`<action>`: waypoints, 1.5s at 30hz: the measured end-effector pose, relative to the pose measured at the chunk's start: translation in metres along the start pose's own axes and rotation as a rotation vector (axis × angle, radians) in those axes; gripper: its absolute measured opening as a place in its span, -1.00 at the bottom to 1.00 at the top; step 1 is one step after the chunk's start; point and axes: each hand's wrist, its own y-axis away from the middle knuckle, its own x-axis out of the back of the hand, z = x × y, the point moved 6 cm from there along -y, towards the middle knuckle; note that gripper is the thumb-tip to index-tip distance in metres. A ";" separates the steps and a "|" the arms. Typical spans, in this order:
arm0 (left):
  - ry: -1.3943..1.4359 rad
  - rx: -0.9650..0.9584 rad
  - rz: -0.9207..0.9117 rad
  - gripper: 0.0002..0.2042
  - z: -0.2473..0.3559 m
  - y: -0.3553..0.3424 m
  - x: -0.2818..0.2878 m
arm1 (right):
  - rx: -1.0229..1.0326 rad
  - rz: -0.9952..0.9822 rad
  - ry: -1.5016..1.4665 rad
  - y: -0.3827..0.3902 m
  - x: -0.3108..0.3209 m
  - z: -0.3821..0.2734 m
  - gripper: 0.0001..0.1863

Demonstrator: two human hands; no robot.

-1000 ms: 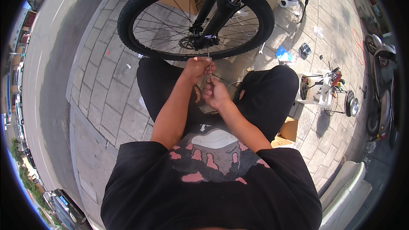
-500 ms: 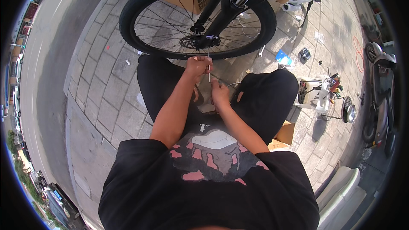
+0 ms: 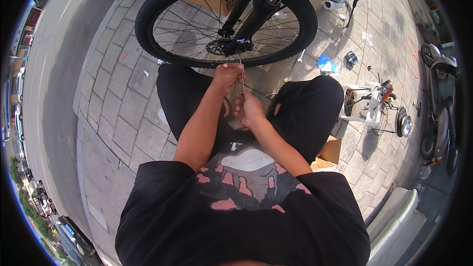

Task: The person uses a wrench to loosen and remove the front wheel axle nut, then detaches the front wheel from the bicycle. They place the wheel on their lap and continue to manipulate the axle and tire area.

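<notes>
Below the black spoked bicycle wheel (image 3: 226, 17), at about twelve o'clock from the chest, both hands at work on a thin, silver, rod-like metal tool or cable (image 3: 241, 71) — too slim to tell which — running upright from the fists toward the hub and brake disc (image 3: 224, 47).

Judged from this: best done slowly, keeping the thin metal piece straight and in line with the hub, steadying low with one hand while guiding high with the other, elbows tucked, no sideways pull that could bend it or slip it into the spokes.

Left hand (image 3: 227, 76) at eleven o'clock, curled closed, fingertips pinching the upper part of the silver piece. Right hand (image 3: 249, 108) just below, at about one o'clock, likewise closed around its lower end, knuckles up, touching or nearly touching the left. Black-trousered knees either side; white parts tray with tools (image 3: 364, 103) well apart at three o'clock on grey paving (image 3: 123, 103).
</notes>
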 end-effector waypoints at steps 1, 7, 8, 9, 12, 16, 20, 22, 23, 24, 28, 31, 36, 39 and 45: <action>0.002 0.008 0.011 -0.88 0.000 -0.001 -0.001 | 0.007 0.036 0.053 0.003 0.002 -0.005 -0.66; -0.017 -0.020 0.020 -0.90 0.003 0.000 0.000 | 0.941 0.346 1.184 0.019 -0.001 -0.032 -0.58; -0.012 -0.018 0.026 -0.90 0.005 0.002 -0.003 | 0.645 0.250 0.712 -0.004 0.018 -0.020 -0.57; 0.005 -0.003 0.021 -0.91 0.006 0.003 -0.007 | 0.345 0.149 0.245 -0.031 0.031 0.000 -0.56; 0.028 0.013 0.037 -0.92 0.005 0.005 -0.008 | 0.157 0.131 0.054 -0.044 0.034 0.016 -0.52; -0.014 -0.028 0.070 -0.94 -0.001 -0.002 -0.003 | 0.400 0.311 0.620 -0.031 0.035 -0.005 -0.45; -0.050 -0.018 0.107 -0.94 0.007 0.005 -0.002 | 0.734 0.312 1.034 0.011 0.009 -0.036 -0.42; -0.033 -0.034 0.077 -0.93 0.006 0.005 -0.004 | 0.795 0.290 1.114 0.005 0.004 -0.031 -0.43; -0.031 -0.043 0.059 -0.92 0.006 0.003 -0.005 | 0.542 0.149 0.676 -0.013 0.013 -0.015 -0.45; -0.018 -0.050 0.066 -0.92 0.004 0.001 -0.005 | 0.285 0.011 0.239 -0.030 0.014 0.004 -0.46; -0.005 -0.069 0.094 -0.90 -0.001 0.000 -0.005 | 0.048 -0.042 0.016 -0.020 0.008 0.008 -0.54; -0.003 -0.071 0.098 -0.88 0.000 0.001 -0.008 | 0.081 0.041 0.238 0.001 0.008 -0.011 -0.60; 0.009 -0.066 0.043 -0.86 -0.001 -0.002 -0.008 | 0.960 0.381 1.228 0.024 0.003 -0.036 -0.54; 0.030 -0.100 0.078 -0.86 0.005 0.004 -0.016 | 0.256 0.024 0.118 -0.044 0.041 0.007 -0.52; 0.042 -0.097 0.119 -0.85 -0.006 -0.006 -0.007 | 0.098 0.143 0.307 -0.019 0.029 -0.002 -0.49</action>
